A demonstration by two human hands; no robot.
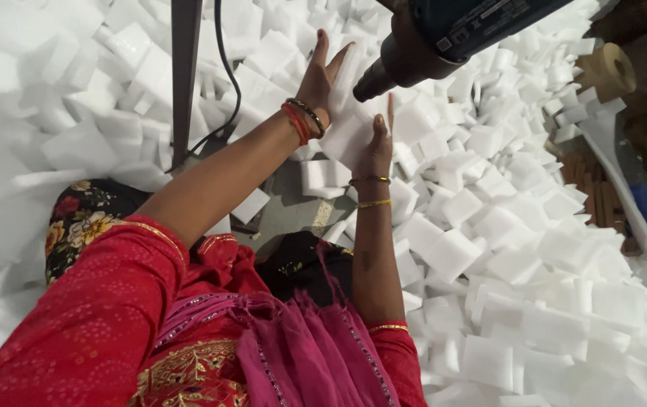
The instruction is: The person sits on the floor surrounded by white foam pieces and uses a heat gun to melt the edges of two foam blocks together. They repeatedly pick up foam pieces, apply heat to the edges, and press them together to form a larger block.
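Both my hands hold one white foam block (347, 113) up in front of the nozzle of a dark heat-gun-like tool (414, 53) fixed above. My left hand (317, 79) grips the block's left side with fingers stretched upward; red and dark bangles ring that wrist. My right hand (377, 147) presses the block from below and the right, thin gold bangles on its wrist. The tool's nozzle tip touches or nearly touches the block's upper right face.
Heaps of white foam blocks (504, 249) cover the floor on all sides. A dark metal post (185, 75) and a black cable (225, 68) stand at upper left. A bare grey floor patch (293, 207) lies below my hands. A tape roll (610, 69) sits at far right.
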